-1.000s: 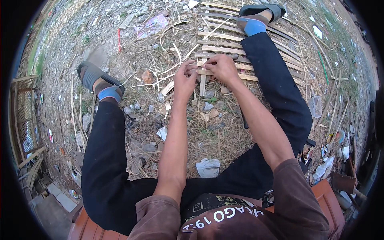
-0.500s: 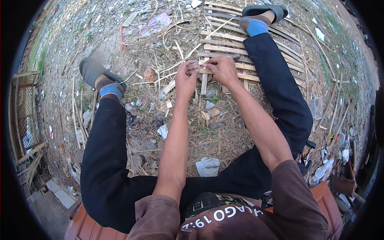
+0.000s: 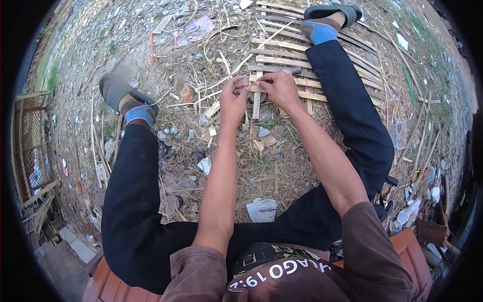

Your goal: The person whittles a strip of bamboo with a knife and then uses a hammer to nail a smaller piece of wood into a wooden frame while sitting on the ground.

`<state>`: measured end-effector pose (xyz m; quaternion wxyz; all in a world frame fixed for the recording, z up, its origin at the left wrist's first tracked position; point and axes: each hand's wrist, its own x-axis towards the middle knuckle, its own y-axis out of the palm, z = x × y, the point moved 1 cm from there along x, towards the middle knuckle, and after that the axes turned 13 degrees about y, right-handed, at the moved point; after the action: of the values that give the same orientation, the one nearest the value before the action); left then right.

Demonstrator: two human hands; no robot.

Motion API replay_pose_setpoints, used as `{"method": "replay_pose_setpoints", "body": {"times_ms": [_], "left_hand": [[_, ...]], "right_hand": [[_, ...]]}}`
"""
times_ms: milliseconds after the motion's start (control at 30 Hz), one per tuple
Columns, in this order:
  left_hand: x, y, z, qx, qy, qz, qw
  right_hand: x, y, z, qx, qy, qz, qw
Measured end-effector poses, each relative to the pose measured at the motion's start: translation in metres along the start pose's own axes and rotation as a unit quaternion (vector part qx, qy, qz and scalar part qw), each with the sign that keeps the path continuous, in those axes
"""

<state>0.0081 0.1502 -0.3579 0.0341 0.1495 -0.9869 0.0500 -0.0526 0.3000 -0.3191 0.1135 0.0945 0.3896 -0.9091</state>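
Note:
I sit with my legs spread over littered ground. A lattice panel of pale bamboo slats (image 3: 282, 55) lies ahead between my feet. My left hand (image 3: 233, 98) pinches the near left end of a slat at the panel's edge. My right hand (image 3: 279, 86) presses and grips the same slat a little to the right. A short upright slat (image 3: 256, 103) hangs down from the panel between the two hands. What the fingertips hold is too small to make out.
My right foot in a dark sandal (image 3: 329, 12) rests on the panel's far side; my left foot (image 3: 123, 98) is on the dirt. Loose bamboo strips, stones, dry grass and a crumpled white wrapper (image 3: 261, 209) lie around. A bamboo frame (image 3: 30, 136) stands at the left.
Both hands stay at the slat end, with small finger shifts. My left foot has lifted and turned slightly.

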Motion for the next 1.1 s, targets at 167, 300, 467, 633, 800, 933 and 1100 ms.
{"method": "replay_pose_setpoints", "body": {"times_ms": [167,300,467,633,800,933,1100], "left_hand": [[-0.001,0.002,0.001,-0.002,0.000,0.002,1.000],[-0.005,0.010,-0.006,0.095,0.062,0.013,0.994],[-0.009,0.018,-0.009,0.183,0.103,0.016,0.978],[-0.009,0.024,-0.015,0.181,0.062,-0.047,0.980],[-0.010,0.023,-0.011,0.186,0.085,-0.045,0.978],[-0.012,0.021,0.000,0.217,0.106,-0.029,0.970],[-0.010,0.026,-0.008,0.226,0.138,-0.047,0.963]], "right_hand": [[-0.005,0.002,-0.001,-0.013,-0.047,-0.029,0.998],[-0.004,0.001,-0.007,-0.018,-0.032,-0.025,0.999],[-0.010,0.004,-0.010,0.035,-0.077,-0.029,0.996],[-0.013,0.004,-0.011,0.022,-0.123,-0.054,0.991],[-0.028,-0.015,0.001,0.023,-0.137,-0.116,0.984],[-0.069,-0.037,-0.012,-0.042,0.018,-0.157,0.987],[-0.098,-0.026,-0.047,-0.153,0.030,-0.177,0.972]]}}
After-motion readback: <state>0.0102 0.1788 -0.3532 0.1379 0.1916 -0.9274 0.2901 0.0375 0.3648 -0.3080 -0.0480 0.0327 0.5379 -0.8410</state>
